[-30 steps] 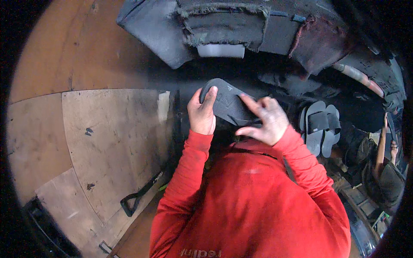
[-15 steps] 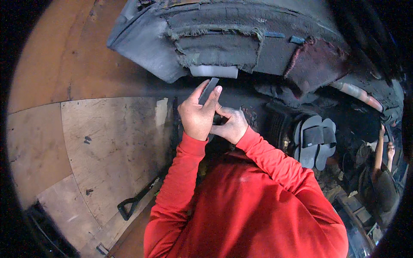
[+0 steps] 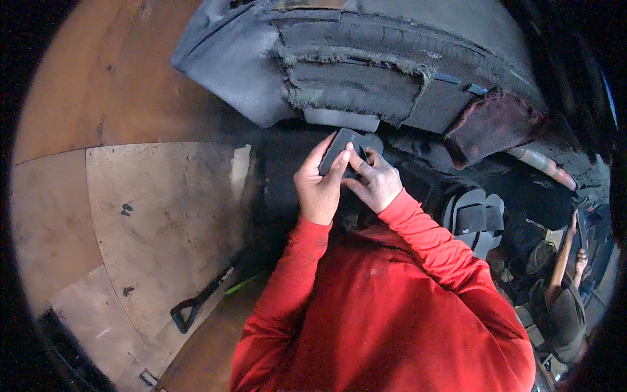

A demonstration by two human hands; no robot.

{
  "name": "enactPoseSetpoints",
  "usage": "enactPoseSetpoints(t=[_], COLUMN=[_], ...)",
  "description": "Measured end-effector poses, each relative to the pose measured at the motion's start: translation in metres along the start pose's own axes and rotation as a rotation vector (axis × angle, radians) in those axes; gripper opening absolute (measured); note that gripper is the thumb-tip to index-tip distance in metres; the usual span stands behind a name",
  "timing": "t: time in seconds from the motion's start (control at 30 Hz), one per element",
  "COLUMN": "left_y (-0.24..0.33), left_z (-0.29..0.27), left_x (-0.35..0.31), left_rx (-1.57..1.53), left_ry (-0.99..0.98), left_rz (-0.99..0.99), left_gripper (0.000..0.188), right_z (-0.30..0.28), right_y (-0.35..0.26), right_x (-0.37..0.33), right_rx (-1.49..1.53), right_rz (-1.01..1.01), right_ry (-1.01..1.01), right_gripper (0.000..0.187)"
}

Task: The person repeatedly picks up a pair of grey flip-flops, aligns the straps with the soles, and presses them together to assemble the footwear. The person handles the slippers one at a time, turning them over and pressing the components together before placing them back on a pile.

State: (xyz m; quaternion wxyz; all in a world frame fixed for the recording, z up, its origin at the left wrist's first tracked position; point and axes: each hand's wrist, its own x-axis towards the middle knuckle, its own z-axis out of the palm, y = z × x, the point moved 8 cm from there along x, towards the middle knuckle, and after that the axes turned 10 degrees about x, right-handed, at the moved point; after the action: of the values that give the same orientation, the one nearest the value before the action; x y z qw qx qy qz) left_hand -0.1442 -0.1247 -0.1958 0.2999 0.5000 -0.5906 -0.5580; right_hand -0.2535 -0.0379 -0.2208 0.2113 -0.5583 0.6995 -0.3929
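Observation:
A dark grey slide sandal (image 3: 353,138) is held up between my two hands, below the dusty grey machine. My left hand (image 3: 319,188) grips it from the left, with the thumb on the broad strap. From the right, my right hand (image 3: 379,183) closes on it, its fingertips near my left thumb. The sandal's lower part is hidden behind my fingers. Just above it, a pale white bar (image 3: 341,120) sits under the machine's edge, apart from the sandal as far as I can see.
Frayed cloth covers the dusty machine (image 3: 353,85), and a dark red rag (image 3: 491,127) hangs at its right. A stack of grey slide sandals (image 3: 475,219) lies to my right. Wooden boards (image 3: 163,209) and a black handle (image 3: 186,315) are at left. Another person's arms (image 3: 565,255) show at far right.
The sandal has turned from edge-on to showing its strap and sole. Both hands have shifted slightly right in the picture, and the right fingers now rest higher, beside the left thumb.

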Motion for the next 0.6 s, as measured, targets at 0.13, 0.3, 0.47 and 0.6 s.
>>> enactPoseSetpoints(t=[0.13, 0.3, 0.47, 0.6], left_y=[0.015, 0.032, 0.013, -0.009], left_z=[-0.013, -0.015, 0.007, 0.018], left_x=[-0.004, 0.008, 0.024, 0.014], left_rx=[0.131, 0.536, 0.382, 0.070], left_ry=[0.005, 0.102, 0.052, 0.049], left_rz=[0.154, 0.257, 0.150, 0.026], left_gripper=[0.037, 0.028, 0.027, 0.024], right_z=[0.012, 0.026, 0.015, -0.010], right_y=[-0.010, -0.022, -0.009, 0.003], right_x=[-0.004, -0.004, -0.003, -0.003], right_rx=[0.142, 0.456, 0.528, 0.104], right_rz=[0.053, 0.194, 0.359, 0.342], right_ry=[0.013, -0.070, -0.130, -0.329], right_gripper=[0.063, 0.059, 0.064, 0.091])
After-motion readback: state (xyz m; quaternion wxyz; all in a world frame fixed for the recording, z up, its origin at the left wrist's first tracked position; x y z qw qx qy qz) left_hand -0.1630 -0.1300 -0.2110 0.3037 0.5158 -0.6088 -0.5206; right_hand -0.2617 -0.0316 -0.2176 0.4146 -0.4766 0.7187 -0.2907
